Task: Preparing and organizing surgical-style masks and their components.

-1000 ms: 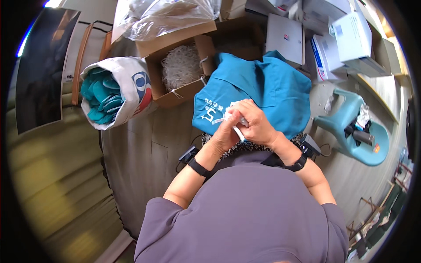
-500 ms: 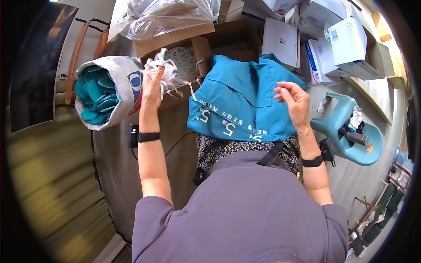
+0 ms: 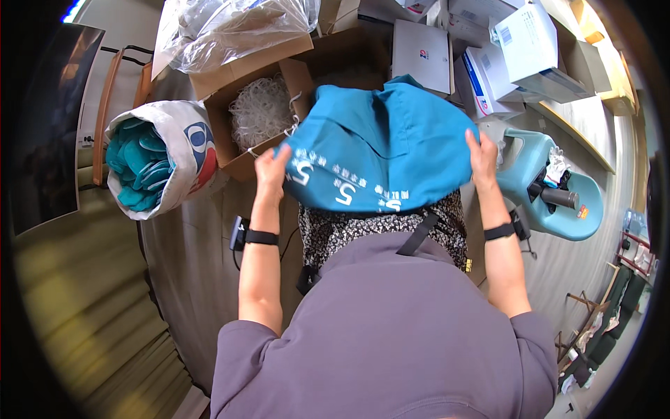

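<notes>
A teal cloth (image 3: 363, 150) with white printing lies spread over my lap, creased down the middle and gathered up at its far end. My left hand (image 3: 271, 171) is closed on its left edge, thumb uppermost. At the opposite edge my right hand (image 3: 481, 159) pinches the cloth, thumb and fingers pointing away from me. Beyond my left hand, a tangle of thin white cords (image 3: 262, 112) fills part of an open cardboard box (image 3: 222, 140). A few white strands hang at the box's near corner, close to the cloth.
Left of the box stands a white sack (image 3: 178, 164) holding several teal flat rounded pieces (image 3: 139, 157). Clear plastic sheeting (image 3: 237, 31) covers something at the far side. White cartons (image 3: 422, 59) are stacked at the far right, and a light blue plastic stool (image 3: 579, 209) stands on the right.
My left hand has let go of a bunch of white cords over the box and come back to the cloth's left edge. My right hand has closed on the right edge, drawing the cloth wider.
</notes>
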The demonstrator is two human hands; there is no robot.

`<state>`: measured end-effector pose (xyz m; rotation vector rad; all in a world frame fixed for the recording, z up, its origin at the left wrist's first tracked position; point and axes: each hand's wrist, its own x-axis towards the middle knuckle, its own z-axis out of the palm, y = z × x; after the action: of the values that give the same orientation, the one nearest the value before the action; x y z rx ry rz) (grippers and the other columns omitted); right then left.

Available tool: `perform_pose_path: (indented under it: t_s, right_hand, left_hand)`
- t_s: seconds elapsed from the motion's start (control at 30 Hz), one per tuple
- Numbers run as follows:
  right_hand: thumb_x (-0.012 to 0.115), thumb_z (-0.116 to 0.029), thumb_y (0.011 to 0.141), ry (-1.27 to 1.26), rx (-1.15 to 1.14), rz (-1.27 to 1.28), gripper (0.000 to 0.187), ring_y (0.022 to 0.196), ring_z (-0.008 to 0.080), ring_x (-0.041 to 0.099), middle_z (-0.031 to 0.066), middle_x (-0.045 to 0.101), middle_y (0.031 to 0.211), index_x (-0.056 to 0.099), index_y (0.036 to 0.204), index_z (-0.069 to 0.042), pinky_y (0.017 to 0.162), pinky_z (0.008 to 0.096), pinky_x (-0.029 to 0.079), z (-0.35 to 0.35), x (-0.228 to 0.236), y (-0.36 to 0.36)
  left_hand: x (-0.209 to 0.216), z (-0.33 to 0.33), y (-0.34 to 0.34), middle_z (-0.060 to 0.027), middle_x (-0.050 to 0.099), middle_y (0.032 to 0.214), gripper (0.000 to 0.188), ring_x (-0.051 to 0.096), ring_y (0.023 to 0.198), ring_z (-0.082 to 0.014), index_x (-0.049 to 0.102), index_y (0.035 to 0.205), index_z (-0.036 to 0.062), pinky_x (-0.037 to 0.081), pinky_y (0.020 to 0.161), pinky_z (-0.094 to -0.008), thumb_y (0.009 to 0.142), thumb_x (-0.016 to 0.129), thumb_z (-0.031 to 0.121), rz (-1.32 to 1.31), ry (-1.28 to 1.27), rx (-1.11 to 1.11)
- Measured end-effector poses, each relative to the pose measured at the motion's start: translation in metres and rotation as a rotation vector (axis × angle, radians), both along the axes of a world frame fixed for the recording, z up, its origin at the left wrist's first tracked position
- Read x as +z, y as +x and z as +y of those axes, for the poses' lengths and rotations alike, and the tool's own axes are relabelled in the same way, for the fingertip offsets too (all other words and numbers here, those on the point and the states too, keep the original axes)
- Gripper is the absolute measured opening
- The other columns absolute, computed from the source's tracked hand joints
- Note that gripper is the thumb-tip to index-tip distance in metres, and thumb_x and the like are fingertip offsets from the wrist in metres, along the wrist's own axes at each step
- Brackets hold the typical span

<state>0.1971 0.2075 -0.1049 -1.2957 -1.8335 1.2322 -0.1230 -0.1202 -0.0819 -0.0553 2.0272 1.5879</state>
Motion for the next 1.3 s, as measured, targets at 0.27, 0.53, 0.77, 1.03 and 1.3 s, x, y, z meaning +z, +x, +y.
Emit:
perform_pose_path:
  t_s: [0.27, 0.53, 0.77, 1.03, 1.3]
  right_hand:
    - [0.062, -0.025, 0.098, -0.099, -0.008, 0.356, 0.03, 0.082, 0.0086, 0.061, 0.0036, 0.07, 0.096, 0.07, 0.105, 0.003, 0.077, 0.0217, 0.047, 0.042, 0.158, -0.018]
    - [0.07, -0.037, 0.091, -0.707, 0.195, -0.234, 0.042, 0.079, 0.0113, 0.061, 0.0043, 0.069, 0.092, 0.069, 0.101, 0.004, 0.074, 0.0302, 0.051, -0.029, 0.05, 0.128]
    - [0.049, -0.043, 0.1, -1.045, 0.103, -0.591, 0.058, 0.092, 0.0279, 0.067, 0.0178, 0.067, 0.11, 0.061, 0.119, 0.01, 0.078, 0.0396, 0.054, -0.053, -0.113, 0.148]
    - [0.043, -0.033, 0.1, -1.235, 0.319, -0.234, 0.05, 0.105, 0.0275, 0.065, 0.0159, 0.065, 0.123, 0.058, 0.127, 0.007, 0.094, 0.0404, 0.052, -0.033, -0.135, 0.05]
    - [0.043, -0.033, 0.1, -1.378, -0.003, -0.228, 0.05, 0.106, 0.0276, 0.065, 0.0159, 0.065, 0.123, 0.058, 0.127, 0.006, 0.094, 0.0406, 0.052, -0.038, -0.157, 0.009]
  left_hand:
    - [0.146, 0.002, -0.025, 0.0059, 0.057, 0.081, 0.02, 0.047, 0.072, -0.0035, 0.065, 0.094, 0.0035, 0.04, 0.064, -0.0204, 0.101, 0.058, 0.02, 0.57, 0.213, 0.01]
    - [0.095, -0.126, 0.077, -0.0061, 0.067, 0.081, 0.024, 0.056, 0.068, -0.0075, 0.066, 0.099, -0.0083, 0.047, 0.06, -0.0267, 0.086, 0.07, 0.011, 0.011, -0.461, -0.589]
    - [0.044, -0.058, 0.053, -0.0188, 0.071, 0.084, 0.032, 0.069, 0.078, -0.038, 0.069, 0.083, 0.0, 0.056, 0.071, -0.0457, 0.075, 0.077, 0.03, 0.436, -1.234, -1.24]
    - [0.031, 0.095, 0.054, -0.0149, 0.044, 0.148, 0.066, 0.032, 0.143, -0.0329, 0.047, 0.143, 0.0111, 0.019, 0.117, -0.0542, 0.083, 0.071, 0.024, 1.009, -0.398, -1.031]
    - [0.013, 0.135, 0.033, -0.005, 0.058, 0.137, 0.038, 0.048, 0.134, -0.024, 0.071, 0.115, 0.0162, 0.014, 0.117, -0.0571, 0.078, 0.066, 0.021, 0.784, -0.348, -1.202]
